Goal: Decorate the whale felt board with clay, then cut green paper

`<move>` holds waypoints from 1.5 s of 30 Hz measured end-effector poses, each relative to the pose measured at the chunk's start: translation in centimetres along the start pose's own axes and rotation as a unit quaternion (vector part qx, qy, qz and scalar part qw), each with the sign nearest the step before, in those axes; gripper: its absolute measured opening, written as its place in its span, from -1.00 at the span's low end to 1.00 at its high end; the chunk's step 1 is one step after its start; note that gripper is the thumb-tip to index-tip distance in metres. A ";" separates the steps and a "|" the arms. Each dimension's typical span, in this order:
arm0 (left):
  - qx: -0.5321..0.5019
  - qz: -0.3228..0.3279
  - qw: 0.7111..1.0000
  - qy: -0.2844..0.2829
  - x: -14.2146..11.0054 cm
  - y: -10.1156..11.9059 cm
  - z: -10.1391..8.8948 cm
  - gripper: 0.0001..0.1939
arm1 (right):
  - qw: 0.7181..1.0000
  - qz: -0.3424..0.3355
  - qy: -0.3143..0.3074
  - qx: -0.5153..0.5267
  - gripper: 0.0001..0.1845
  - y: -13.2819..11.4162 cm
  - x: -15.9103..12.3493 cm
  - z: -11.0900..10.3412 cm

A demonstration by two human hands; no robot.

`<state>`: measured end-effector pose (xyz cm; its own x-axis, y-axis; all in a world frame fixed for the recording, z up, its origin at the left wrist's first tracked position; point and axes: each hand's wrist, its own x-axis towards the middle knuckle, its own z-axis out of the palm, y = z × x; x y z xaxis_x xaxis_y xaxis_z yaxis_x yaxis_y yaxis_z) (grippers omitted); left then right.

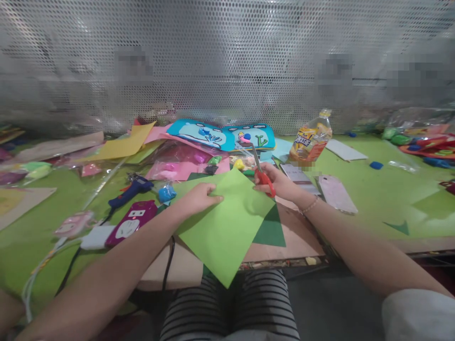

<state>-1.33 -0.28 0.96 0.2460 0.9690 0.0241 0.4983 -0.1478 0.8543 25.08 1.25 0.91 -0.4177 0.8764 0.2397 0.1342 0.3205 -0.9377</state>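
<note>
A light green sheet of paper (227, 222) is turned cornerwise in front of me, its lowest corner hanging past the table edge. My left hand (204, 196) grips the sheet at its left side, thumb on top and fingers hidden beneath. In my right hand (275, 182) is a pair of scissors (263, 177) with red handles, blades pointing up and away, beside the sheet's right side. The blades are apart from the paper. Dark green paper (272, 229) lies under the light green sheet.
A blue glue gun (131, 192), a purple power bank (133, 220) and cables lie left. Behind are a blue decorated panel (220, 135) and bags of coloured clay (177, 163). A plastic bottle (311, 137) and a phone (337, 194) are right. A perforated metal screen (227, 61) stands behind.
</note>
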 end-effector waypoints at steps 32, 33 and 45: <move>-0.363 -0.047 0.914 0.175 1.2 -1.4 1.9 -0.61 | 0.993 0.083 0.073 0.033 -0.57 -1.2 -1.0 1.4; -0.359 -0.046 0.915 0.176 1.2 -1.5 1.9 -0.62 | 0.992 0.089 0.078 0.033 -0.57 -1.3 -1.1 1.6; -0.332 -0.015 0.924 0.189 1.1 -1.5 2.0 -0.64 | 0.994 0.092 0.059 0.013 -0.57 -1.2 -1.1 2.1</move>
<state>-0.18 0.60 -1.29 -0.1307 0.9891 0.0678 -0.1496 -0.0873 0.9849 23.49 -0.83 1.24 -0.2791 0.9560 0.0905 0.1750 0.1433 -0.9741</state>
